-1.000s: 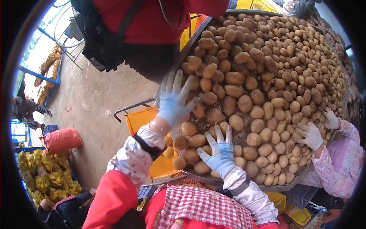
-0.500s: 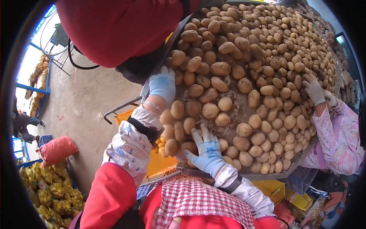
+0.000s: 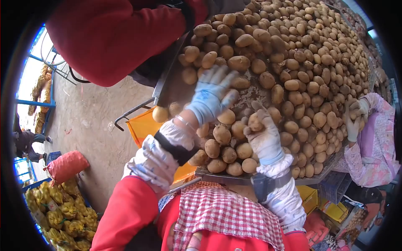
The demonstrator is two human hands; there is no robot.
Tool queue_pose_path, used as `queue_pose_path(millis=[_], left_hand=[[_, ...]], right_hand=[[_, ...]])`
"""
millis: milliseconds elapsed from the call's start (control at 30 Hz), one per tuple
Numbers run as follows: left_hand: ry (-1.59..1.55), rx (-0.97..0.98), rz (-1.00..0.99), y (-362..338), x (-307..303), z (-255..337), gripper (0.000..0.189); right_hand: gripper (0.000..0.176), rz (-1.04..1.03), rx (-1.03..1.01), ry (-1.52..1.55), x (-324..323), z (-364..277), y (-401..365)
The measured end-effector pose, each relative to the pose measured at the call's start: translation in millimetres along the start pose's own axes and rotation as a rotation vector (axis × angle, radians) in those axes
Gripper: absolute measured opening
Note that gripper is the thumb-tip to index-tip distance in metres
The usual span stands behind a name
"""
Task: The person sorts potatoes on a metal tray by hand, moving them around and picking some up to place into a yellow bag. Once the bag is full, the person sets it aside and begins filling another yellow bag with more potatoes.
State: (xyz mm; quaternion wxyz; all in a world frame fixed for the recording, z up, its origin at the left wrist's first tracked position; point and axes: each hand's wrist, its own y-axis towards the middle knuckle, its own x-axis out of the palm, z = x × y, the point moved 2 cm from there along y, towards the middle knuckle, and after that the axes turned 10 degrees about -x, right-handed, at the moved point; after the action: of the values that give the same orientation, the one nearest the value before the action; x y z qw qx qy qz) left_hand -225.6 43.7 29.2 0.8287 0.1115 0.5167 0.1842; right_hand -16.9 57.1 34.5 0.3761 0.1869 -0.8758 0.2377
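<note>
The left hand point(image 3: 212, 94) spreads wide, gripping nothing visible, over heaped potatoes point(image 3: 313, 87), while the right hand point(image 3: 264, 136) curls thumb and fingers round one potato point(image 3: 256, 121), probably so it cannot roll, above a table point(image 3: 172, 88) whose metal rim point(image 3: 228, 178) likely contains the heap.
</note>
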Motion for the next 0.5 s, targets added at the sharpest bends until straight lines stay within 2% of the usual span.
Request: queue_pose_path(millis=[33, 67, 100, 133, 167, 200, 233, 267, 300, 367, 400, 433, 500], left_hand=[[0.186, -0.114, -0.029, -2, 4, -16, 0.054], [0.145, -0.081, -0.069, -14, 7, -32, 0.053], [0.102, -0.051, -0.106, -26, 5, -49, 0.053], [-0.008, -0.16, -0.24, -39, -6, -57, 0.053], [-0.121, -0.271, -0.38, -55, -18, -60, 0.052], [-0.128, -0.269, -0.39, -71, -31, -60, 0.052], [-0.082, -0.35, -0.417, -84, -42, -63, 0.053], [-0.035, -0.425, -0.447, -88, -47, -62, 0.053], [-0.04, -0.417, -0.459, -82, -47, -49, 0.053], [-0.024, -0.076, -0.201, -65, -41, -2, 0.052], [-0.026, -0.077, -0.201, -61, -27, 9, 0.052], [0.007, -0.004, -0.189, -56, -10, 18, 0.052], [0.041, 0.067, -0.174, -60, 2, 15, 0.051]], right_hand=[[0.038, 0.057, -0.021, -0.062, -6, -12, -3], [0.027, -0.008, -0.29, -0.562, 4, -32, -18], [0.015, 0.264, -0.381, -0.76, -19, -47, -24], [0.013, 0.274, -0.263, -1.196, -40, -69, -34], [0.013, 0.22, -0.578, -1.74, -44, -83, -54], [0.016, 0.254, -0.57, -2.044, -59, -92, -77], [0.027, 0.31, -0.665, -2.232, -105, -88, -93], [0.034, 0.317, -0.612, -2.213, -111, -72, -107], [0.042, 0.325, -0.551, -2.193, -106, -54, -116], [0.052, 0.205, -0.491, -2.25, -85, -27, -119], [0.053, 0.085, -0.275, -2.273, -65, -19, -111], [0.049, 0.023, -0.289, -2.206, -62, -12, -107], [0.042, 0.112, -0.352, -1.792, -45, -20, -105]])
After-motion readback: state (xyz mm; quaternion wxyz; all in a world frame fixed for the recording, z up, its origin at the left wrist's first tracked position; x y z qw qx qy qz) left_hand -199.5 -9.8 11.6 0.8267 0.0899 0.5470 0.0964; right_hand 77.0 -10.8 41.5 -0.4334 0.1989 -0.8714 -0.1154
